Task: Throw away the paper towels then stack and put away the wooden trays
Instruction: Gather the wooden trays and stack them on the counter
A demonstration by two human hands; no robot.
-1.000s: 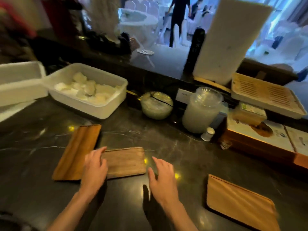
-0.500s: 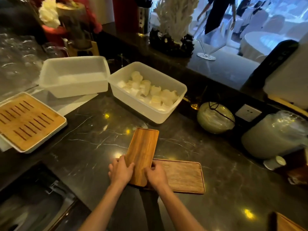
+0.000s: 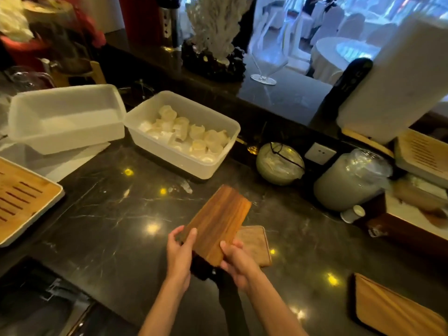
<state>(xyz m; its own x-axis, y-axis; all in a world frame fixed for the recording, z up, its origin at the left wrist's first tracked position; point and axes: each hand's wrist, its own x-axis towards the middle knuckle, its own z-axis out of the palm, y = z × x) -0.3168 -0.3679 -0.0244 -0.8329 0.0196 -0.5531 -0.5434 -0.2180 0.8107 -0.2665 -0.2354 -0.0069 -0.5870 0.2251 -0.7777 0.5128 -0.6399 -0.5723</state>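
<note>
Head camera: three wooden trays show. The dark tray (image 3: pixel 218 224) is held at its near end by two hands, the left hand (image 3: pixel 179 253) and the right hand (image 3: pixel 238 263), with thumbs pressed on top and fingers hidden beneath. It seems tilted off the counter (image 3: pixel 109 226). It mostly covers a paler tray (image 3: pixel 257 243) lying there. The third tray (image 3: pixel 392 311) is cut off at the lower right.

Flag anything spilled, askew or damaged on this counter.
A few pale bits lie on the dark counter just before the bin of rolled towels; scraps or droplets, cannot tell. The wooden tray tilts only because the left hand and right hand grip it.
</note>
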